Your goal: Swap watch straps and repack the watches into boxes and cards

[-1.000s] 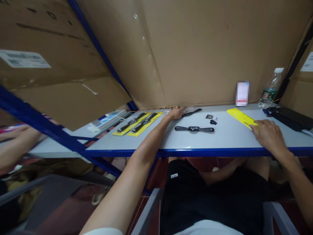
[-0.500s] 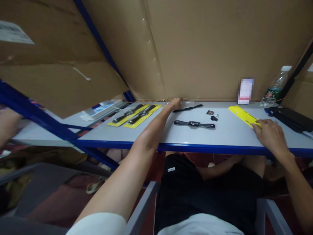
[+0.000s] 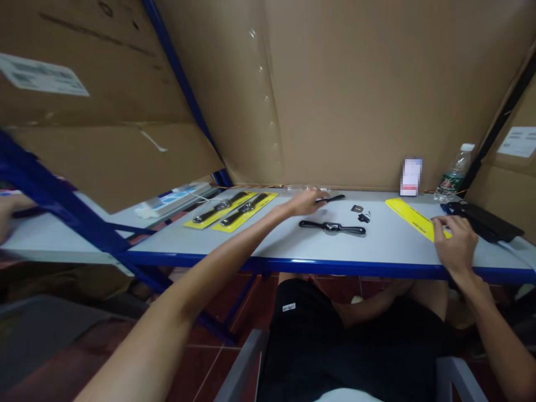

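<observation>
My left hand (image 3: 309,202) is over the rear black handled tool (image 3: 335,199), covering its left part; whether the fingers grip it is unclear. My right hand (image 3: 455,237) has its fingers closed on the near end of a yellow card (image 3: 412,216) lying on the table. Between my hands, a second black handled tool (image 3: 332,227) lies nearer the front edge. Beside it are a small square metal plate (image 3: 357,208), a black clamp piece (image 3: 364,218) and a small silver screw (image 3: 367,213). Two yellow cards with black tools (image 3: 221,207) (image 3: 245,212) lie at the left.
A phone (image 3: 411,177) leans on the cardboard at the back, with a bottle (image 3: 453,174) and a black case (image 3: 488,221) to its right. A white power strip (image 3: 173,201) lies left. The blue table edge (image 3: 355,268) runs in front. Another person's hand (image 3: 12,209) shows far left.
My left hand has moved from the clear plastic at the back to the rear black tool. My right hand stays at the yellow card. The camera view has shifted.
</observation>
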{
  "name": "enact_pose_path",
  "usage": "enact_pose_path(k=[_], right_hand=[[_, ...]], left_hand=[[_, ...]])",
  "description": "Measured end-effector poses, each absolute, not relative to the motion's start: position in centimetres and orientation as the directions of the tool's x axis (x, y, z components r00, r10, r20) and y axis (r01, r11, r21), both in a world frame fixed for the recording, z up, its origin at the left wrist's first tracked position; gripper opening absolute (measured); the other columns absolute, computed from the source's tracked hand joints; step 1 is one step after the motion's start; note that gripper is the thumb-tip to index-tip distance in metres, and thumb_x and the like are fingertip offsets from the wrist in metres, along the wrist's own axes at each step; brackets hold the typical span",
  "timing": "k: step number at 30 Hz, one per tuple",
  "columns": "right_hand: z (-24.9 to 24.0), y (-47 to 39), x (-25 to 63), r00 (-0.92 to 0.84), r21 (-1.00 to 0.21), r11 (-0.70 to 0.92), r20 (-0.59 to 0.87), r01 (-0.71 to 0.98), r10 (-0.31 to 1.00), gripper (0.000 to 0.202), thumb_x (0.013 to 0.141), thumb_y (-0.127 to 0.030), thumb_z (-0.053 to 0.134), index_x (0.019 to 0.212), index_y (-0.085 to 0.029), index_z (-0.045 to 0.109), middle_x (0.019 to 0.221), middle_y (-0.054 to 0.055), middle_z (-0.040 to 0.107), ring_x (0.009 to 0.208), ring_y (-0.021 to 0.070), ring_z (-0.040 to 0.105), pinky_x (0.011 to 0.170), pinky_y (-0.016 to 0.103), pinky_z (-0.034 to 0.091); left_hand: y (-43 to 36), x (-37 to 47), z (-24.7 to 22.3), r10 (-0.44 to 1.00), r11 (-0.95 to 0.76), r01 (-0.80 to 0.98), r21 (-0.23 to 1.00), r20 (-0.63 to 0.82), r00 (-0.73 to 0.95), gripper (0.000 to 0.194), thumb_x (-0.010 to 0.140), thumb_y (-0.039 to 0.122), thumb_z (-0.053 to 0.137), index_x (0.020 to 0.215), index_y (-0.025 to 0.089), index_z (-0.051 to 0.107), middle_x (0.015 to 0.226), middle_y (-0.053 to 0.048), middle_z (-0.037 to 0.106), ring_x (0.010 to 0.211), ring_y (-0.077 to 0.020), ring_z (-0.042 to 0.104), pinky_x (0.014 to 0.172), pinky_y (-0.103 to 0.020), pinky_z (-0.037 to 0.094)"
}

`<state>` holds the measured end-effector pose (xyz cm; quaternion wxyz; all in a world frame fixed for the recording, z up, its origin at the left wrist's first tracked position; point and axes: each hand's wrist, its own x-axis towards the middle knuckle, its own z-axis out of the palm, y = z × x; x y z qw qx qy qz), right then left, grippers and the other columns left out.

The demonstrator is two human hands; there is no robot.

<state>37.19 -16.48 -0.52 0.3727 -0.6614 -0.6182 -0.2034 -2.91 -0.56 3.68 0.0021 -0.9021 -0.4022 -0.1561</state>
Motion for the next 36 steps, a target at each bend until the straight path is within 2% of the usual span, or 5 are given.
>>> enact_pose_path(k=[8,14,20,26,36], right_hand=[[1.7,-14.4,25.0,-0.219,-0.297,0.412,0.515,0.861,0.829,0.024,0.098,-0.025,0.05,0.091,-0.02,0.072,0.098,0.007,0.075,0.094,0.0223,0.067,0.085,0.03,0.045],[2.9,-12.5,19.9,-0.249,-0.162,0.297,0.262,0.941,0.932,0.029,0.103,-0.033,0.047,0.105,-0.019,0.073,0.102,0.012,0.075,0.094,0.0249,0.068,0.074,0.03,0.04],[2.1,-11.4,19.5,-0.26,-0.259,0.32,0.241,0.911,0.935,0.033,0.103,-0.039,0.05,0.092,-0.021,0.075,0.089,0.007,0.075,0.083,0.0203,0.066,0.067,0.027,0.034],[1.9,-11.7,17.7,-0.26,-0.295,0.295,0.152,0.909,0.954,0.043,0.098,-0.053,0.055,0.082,-0.02,0.077,0.083,0.008,0.076,0.078,0.0208,0.066,0.061,0.027,0.032],[1.1,-11.4,16.3,-0.188,-0.326,0.239,0.182,0.914,0.965,0.036,0.096,-0.047,0.054,0.088,-0.02,0.076,0.095,0.011,0.078,0.091,0.0241,0.07,0.066,0.027,0.038]], left_hand=[[-8.2,-5.7,0.5,0.719,-0.692,0.701,0.172,0.25,0.649,0.041,0.099,0.045,0.049,0.127,0.019,0.064,0.118,-0.013,0.065,0.11,-0.0266,0.062,0.097,-0.039,0.047],[-9.6,-5.9,-0.2,0.789,-0.61,0.75,0.257,0.284,0.545,0.017,0.095,0.035,0.05,0.099,0.021,0.059,0.096,-0.008,0.065,0.089,-0.0237,0.061,0.08,-0.034,0.046],[-11.1,-4.7,0.9,0.865,-0.501,0.809,0.308,0.213,0.454,0.016,0.091,0.034,0.052,0.103,0.023,0.055,0.078,-0.003,0.066,0.071,-0.0236,0.06,0.063,-0.032,0.038],[-11.3,-3.8,1.1,0.876,-0.47,0.859,0.201,0.219,0.429,0.018,0.084,0.02,0.053,0.101,0.023,0.056,0.084,-0.006,0.07,0.081,-0.028,0.066,0.065,-0.032,0.037],[-11.1,-2.3,0.7,0.914,-0.398,0.869,0.293,0.203,0.351,0.019,0.093,0.039,0.056,0.088,0.022,0.062,0.08,-0.007,0.072,0.081,-0.0267,0.068,0.068,-0.032,0.042]])
